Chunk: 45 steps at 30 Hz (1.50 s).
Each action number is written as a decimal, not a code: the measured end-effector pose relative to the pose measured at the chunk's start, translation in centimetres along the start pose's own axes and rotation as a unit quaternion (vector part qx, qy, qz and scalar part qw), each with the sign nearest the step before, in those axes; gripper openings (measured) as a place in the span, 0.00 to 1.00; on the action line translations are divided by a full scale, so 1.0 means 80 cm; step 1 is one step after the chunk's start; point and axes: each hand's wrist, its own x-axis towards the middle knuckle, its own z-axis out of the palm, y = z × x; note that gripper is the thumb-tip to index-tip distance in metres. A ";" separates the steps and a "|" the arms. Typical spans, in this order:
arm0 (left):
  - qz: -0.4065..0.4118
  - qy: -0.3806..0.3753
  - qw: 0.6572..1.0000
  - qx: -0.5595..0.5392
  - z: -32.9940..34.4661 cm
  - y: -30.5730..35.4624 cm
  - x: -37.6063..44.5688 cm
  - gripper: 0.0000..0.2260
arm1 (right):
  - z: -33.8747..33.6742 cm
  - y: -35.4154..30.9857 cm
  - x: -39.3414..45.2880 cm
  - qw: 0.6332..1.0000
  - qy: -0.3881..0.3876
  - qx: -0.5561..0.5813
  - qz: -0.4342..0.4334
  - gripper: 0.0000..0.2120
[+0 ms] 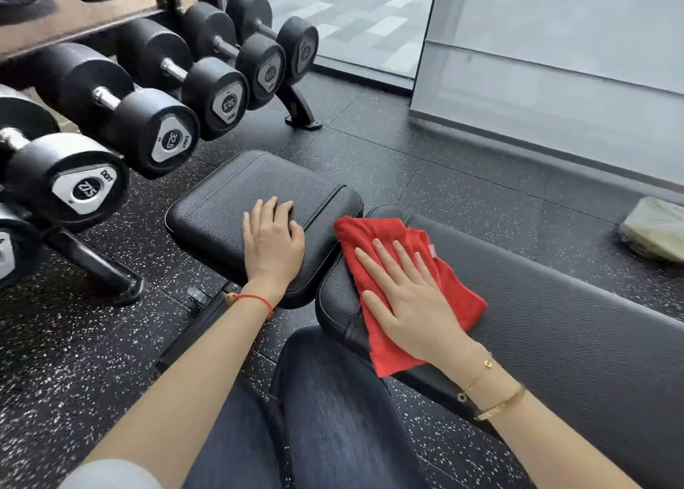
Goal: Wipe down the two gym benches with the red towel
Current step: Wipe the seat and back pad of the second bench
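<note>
1. Under the spread fingers (385, 255) of the right hand (411, 303) lies the red towel (399, 288), pressed flat on the near end of the long back pad (555, 325); the fingers are straight and fanned wide, gripping nothing.
2. Beyond those fingertips the towel's far corner reaches toward the gap between the back pad and the seat pad (237, 200). Its near corner hangs a little over the pad's front edge, just below the wrist.
3. Left of the towel, the left hand (272, 240) rests palm-down on the seat pad, fingers relaxed and slightly bent over the leather (holding nothing).
4. The two hands are near each other but apart, each on its own pad.
5. Ahead and to the left of the left fingers stands a rack of black dumbbells (166, 129), their end caps facing the camera.
6. Well to the right of the right fingers, a pale green bundle (655, 229) lies on the speckled floor (425, 177) by the wall.
7. Below both wrists, a knee in dark jeans (325, 407) is visible.
</note>
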 end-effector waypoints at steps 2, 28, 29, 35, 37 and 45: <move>0.004 -0.004 1.000 0.007 0.001 0.001 -0.001 0.20 | -0.006 0.025 -0.002 1.000 0.009 0.005 0.024 0.28; 0.237 -0.049 0.965 -0.102 -0.019 0.032 -0.041 0.16 | -0.014 0.057 -0.008 0.954 0.050 0.005 0.295 0.27; 0.238 -0.057 0.962 -0.122 -0.019 0.045 -0.050 0.16 | -0.015 0.057 -0.005 0.955 0.047 0.007 0.294 0.27; 0.259 -0.108 0.951 -0.127 -0.005 0.119 -0.089 0.19 | -0.014 0.056 -0.006 0.955 0.047 0.016 0.291 0.27; 0.251 -0.125 0.954 -0.102 0.004 0.133 -0.102 0.20 | -0.015 0.056 -0.007 0.955 0.051 0.022 0.291 0.27; 0.221 -0.095 0.969 -0.049 0.021 0.146 -0.116 0.19 | -0.015 0.055 -0.018 0.959 0.050 0.030 0.278 0.27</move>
